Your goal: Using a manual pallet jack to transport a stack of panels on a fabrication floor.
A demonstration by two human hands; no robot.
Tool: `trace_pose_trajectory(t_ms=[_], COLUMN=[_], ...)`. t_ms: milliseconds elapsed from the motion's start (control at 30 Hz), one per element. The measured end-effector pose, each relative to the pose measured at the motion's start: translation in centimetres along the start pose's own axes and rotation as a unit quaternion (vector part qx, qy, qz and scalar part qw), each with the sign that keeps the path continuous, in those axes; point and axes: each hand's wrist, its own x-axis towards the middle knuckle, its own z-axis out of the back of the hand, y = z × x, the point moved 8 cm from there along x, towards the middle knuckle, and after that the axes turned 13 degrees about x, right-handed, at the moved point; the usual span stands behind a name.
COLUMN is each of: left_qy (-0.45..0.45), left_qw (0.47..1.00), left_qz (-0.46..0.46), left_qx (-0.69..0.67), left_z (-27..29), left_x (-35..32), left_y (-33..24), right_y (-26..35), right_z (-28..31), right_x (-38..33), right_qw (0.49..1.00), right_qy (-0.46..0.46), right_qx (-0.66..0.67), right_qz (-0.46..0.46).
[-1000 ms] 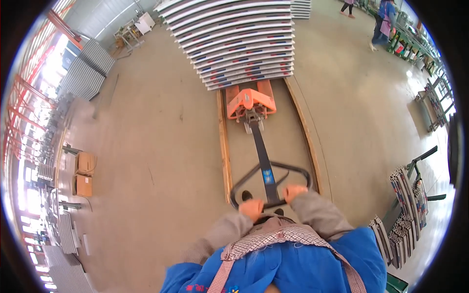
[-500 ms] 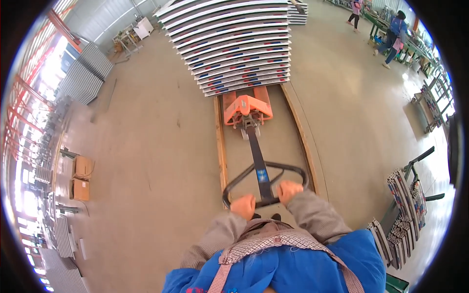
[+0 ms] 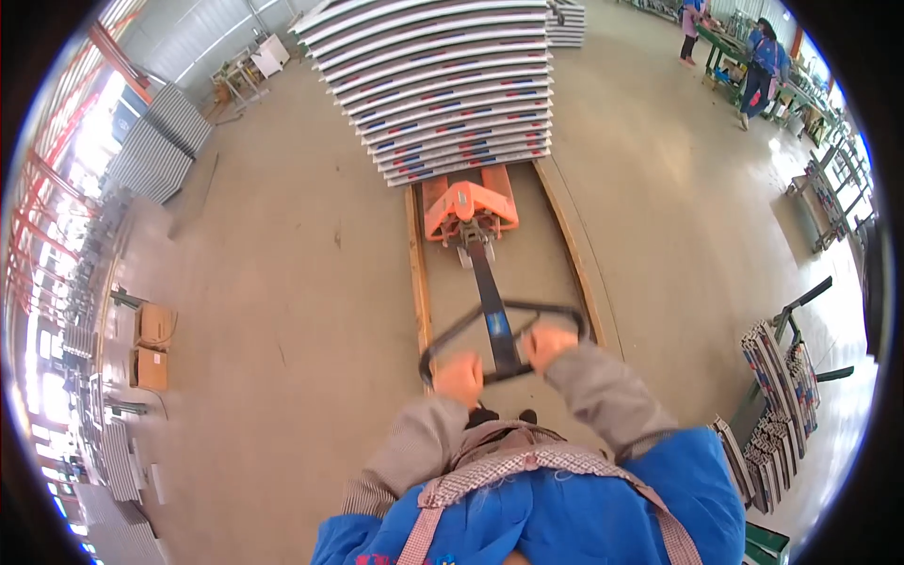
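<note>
Both my hands grip the black loop handle (image 3: pixel 537 304) of an orange pallet jack (image 3: pixel 471 209). My left hand (image 3: pixel 459 379) is closed round the handle's near left part, and my right hand (image 3: pixel 547 347) is closed round its right part. From the handle a dark shaft (image 3: pixel 488 292) runs away to the jack's orange body. Beyond that rises a tall stack of white-edged panels (image 3: pixel 452 104) with red and blue marks along their edges. Two long wooden beams (image 3: pixel 420 282) lie on either side of the jack. The jack's forks run in under the stack.
Cardboard boxes (image 3: pixel 152 347) stand on the left, near stacked grey panels (image 3: pixel 155 155). At the right is a rack with bundled profiles (image 3: pixel 777 414), with another rack (image 3: pixel 819 202) farther off. Two people (image 3: pixel 761 71) are by a green workbench (image 3: pixel 723 42) at the far right.
The handle and both my hands have shifted slightly away from my body and a little left. At the far right, the person in blue has changed stance.
</note>
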Motion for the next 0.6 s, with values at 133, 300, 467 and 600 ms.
trace_pose_trajectory(t_ms=[133,300,467,600], left_qy=[0.332,0.212,-0.057,0.12], left_qw=[0.94,0.977,0.997,0.992], left_qz=[-0.058,-0.027,-0.005,0.002], left_qx=[0.047,0.02,-0.043,0.03], left_z=[-10.0,-5.2,4.1,-2.5], left_x=[-8.1,-1.0,5.3,-1.8], left_y=[0.3,2.3,1.7,1.4], right_y=[-4.7,-2.0,3.2,-0.2], right_z=[-7.7,-3.4,3.7,-2.4], right_x=[-7.3,-1.6,4.2,-2.3], right_qw=[0.967,0.985,0.995,0.997], right_qy=[0.197,0.145,-0.083,0.052], right_qx=[-0.128,-0.067,-0.001,-0.051], right_qz=[-0.097,-0.07,0.046,-0.036])
